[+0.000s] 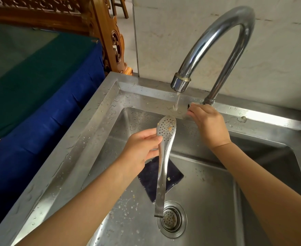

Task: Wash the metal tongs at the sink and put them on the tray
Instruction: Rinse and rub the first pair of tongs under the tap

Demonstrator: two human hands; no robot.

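My left hand (140,148) held the tongs (163,157) over the sink (208,192), fingers and thumb closed around the stem just under the perforated head. The head pointed up toward the tap (217,41), with a few yellowish crumbs stuck on it; the hinged end hung down above the drain (171,219). The two arms of the tongs lay so close in line that I could barely tell them apart, and my fingers hid part of the stem.

My right hand (209,125) rested on the back rim of the sink at the foot of the tap, fingers curled over something dark that I could not make out, probably the handle. How firmly it gripped I could not tell, since the fingertips were hidden beneath the hand.

A thin stream of water (177,102) ran from the spout and struck the rim ledge behind the basin, just short of the tongs' head; whether it touched the metal was hard to say.

A dark cloth (174,176) lay flat on the sink bottom, partly covered by the tongs and my left wrist. Bits of food speckled the basin near the drain. The right side of the sink was cut off by the edge of view. To the left stood a blue-covered surface (39,103).
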